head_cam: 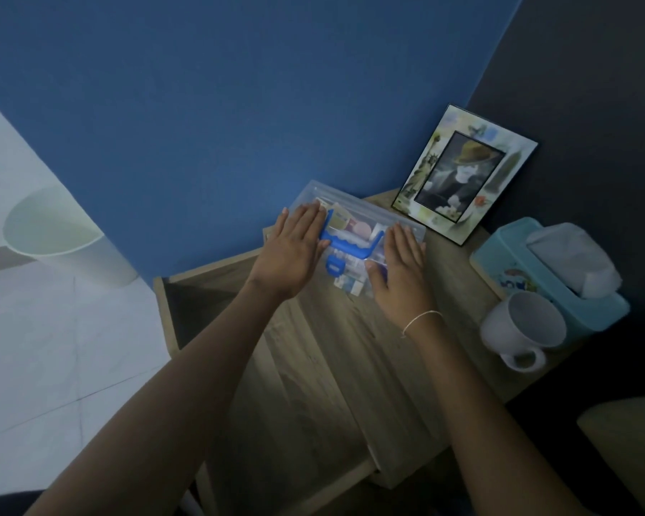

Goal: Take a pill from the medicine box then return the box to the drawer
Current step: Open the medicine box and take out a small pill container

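A clear plastic medicine box (354, 221) with a blue handle (345, 244) and a blue latch lies on the wooden nightstand top (336, 351) near the blue wall. Packets of medicine show through its lid. My left hand (295, 251) lies flat on the box's left side, fingers together. My right hand (401, 270) lies flat on its right side, a thin bracelet on the wrist. The open drawer (194, 292) shows at the left of the nightstand, its inside dark.
A picture frame (462, 176) leans in the corner behind the box. A teal tissue box (548, 270) and a white mug (522, 329) stand at the right. A white bin (64, 236) stands on the tiled floor at the left.
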